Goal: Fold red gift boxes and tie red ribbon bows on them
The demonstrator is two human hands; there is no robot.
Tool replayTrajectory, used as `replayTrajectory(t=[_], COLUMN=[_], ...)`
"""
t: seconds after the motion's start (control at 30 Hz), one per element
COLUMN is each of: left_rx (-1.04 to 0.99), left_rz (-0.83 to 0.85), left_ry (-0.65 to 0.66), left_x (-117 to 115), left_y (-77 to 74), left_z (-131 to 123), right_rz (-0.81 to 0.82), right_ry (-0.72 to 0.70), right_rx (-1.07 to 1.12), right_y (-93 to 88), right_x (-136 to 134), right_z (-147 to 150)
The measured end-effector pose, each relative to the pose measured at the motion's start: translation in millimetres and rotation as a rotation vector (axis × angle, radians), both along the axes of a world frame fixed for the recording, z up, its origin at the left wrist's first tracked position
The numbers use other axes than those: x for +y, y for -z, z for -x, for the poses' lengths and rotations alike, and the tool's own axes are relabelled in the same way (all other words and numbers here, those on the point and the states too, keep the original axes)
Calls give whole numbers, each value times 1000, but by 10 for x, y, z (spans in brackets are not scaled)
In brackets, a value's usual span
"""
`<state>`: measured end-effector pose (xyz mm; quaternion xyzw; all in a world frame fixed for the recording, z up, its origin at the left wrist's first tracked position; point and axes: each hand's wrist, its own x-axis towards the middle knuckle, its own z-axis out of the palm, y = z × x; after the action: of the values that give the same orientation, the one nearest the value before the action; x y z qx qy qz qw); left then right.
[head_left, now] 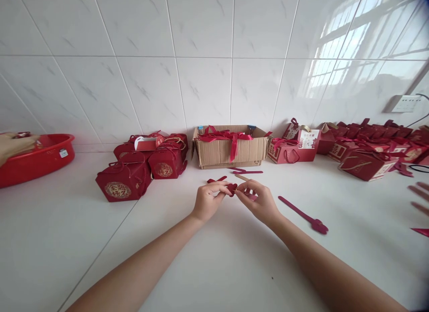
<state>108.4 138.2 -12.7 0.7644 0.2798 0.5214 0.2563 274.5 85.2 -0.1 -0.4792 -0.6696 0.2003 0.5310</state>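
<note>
My left hand (208,201) pinches a small dark red flower-shaped felt piece (231,189) above the white table. On the other side of that piece, my right hand (258,201) is closed at its edge, with a tiny yellowish bit at the fingertips. A tan strip (240,177) shows just behind the right fingers; I cannot tell whether it is held. Dark red felt strips (248,172) lie beyond the hands, and another felt strip (219,179) is near the left fingers. To the right rests a felt strap (298,209) with a flower-shaped end.
A cardboard box (231,153) of red ribbons stands against the tiled wall. Red gift boxes (122,180) sit at left, with more gift boxes (365,164) at right. A red basin (40,158) is far left. Another person's hand (420,198) enters at the right edge.
</note>
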Motion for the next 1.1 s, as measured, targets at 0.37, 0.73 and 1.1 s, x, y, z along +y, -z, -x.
replayTrajectory(t=[0.37,0.73,1.1], left_rx=[22,17,38], left_rz=[-2,51,110], left_ry=[34,53,3], left_x=[-59,-126,-87], left_y=[-28,-76,-85], left_z=[-29,-48,-63], right_rz=[-14,-31,-117], right_ry=[-74,17,38], right_rx=[35,135,-37], right_y=[26,36,51], right_x=[11,7,6], right_z=[-4,27,18])
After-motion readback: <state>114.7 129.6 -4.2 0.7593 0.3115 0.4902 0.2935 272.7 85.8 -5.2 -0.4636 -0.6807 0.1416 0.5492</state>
